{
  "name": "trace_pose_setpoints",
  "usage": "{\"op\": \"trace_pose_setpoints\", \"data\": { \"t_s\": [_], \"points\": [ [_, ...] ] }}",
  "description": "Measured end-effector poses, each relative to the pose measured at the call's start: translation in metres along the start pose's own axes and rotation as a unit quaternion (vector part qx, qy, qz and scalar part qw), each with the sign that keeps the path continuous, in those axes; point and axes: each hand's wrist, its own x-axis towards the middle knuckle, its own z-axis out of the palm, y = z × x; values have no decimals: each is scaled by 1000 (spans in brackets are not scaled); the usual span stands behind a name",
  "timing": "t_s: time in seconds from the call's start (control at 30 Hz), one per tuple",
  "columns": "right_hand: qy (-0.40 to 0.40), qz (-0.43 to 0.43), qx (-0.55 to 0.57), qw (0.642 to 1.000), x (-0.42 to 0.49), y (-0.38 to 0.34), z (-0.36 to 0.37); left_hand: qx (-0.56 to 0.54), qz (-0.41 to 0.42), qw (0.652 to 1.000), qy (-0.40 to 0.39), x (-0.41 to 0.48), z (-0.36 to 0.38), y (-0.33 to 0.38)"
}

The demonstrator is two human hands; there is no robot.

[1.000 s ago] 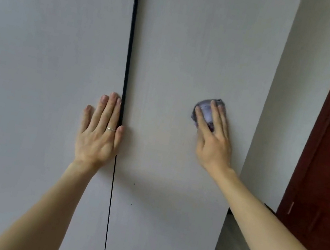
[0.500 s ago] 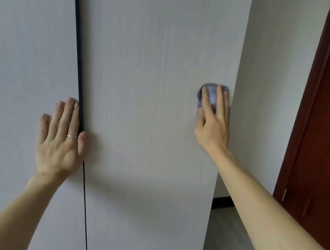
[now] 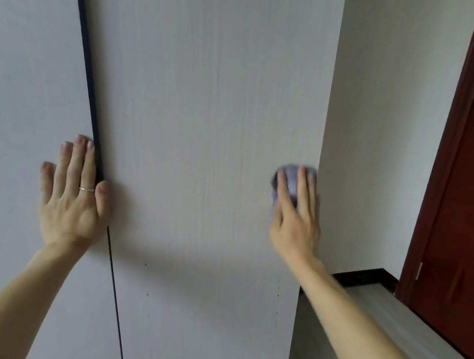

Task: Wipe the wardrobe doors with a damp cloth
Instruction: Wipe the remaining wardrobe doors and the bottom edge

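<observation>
currently, left hand (image 3: 73,201) spread flat on left wardrobe door (image 3: 10,76), right hand (image 3: 296,231) flat-fingered, pressing purple cloth (image 3: 292,179) against right door (image 3: 212,96)

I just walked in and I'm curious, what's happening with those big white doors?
A person is wiping the wardrobe. Their right hand presses a small purple cloth flat against the right door, close to its outer edge. Their left hand, which wears a ring, rests flat on the left door beside the dark gap between the doors, with the thumb reaching across it. Both doors are closed.
</observation>
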Motion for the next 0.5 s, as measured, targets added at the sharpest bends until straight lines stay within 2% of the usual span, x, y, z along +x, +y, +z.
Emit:
{"op": "trace_pose_setpoints", "data": {
  "t_s": [0.07, 0.13, 0.23, 0.33, 0.4, 0.5],
  "points": [
    [16, 0, -10, 1000, 45, -7, -9, -3, -1, 1000, -5, 0, -2, -1],
    [23, 3, -22, 999, 49, -3, -8, -2, -1, 1000, -11, -3, -2, 0],
    [17, -7, -38, 999, -14, 10, 6, -8, -7, 1000, -20, -2, -1, 1],
    [-39, -16, -46, 998, -72, 16, 7, -9, -16, 1000, -19, 0, -3, 5],
    [-43, -8, -36, 998, -51, 16, 3, -9, -25, 999, -29, 0, -3, 7],
    [15, 10, -3, 1000, 39, -7, -9, -6, -28, 999, -44, 1, -6, 7]
  ]
}}
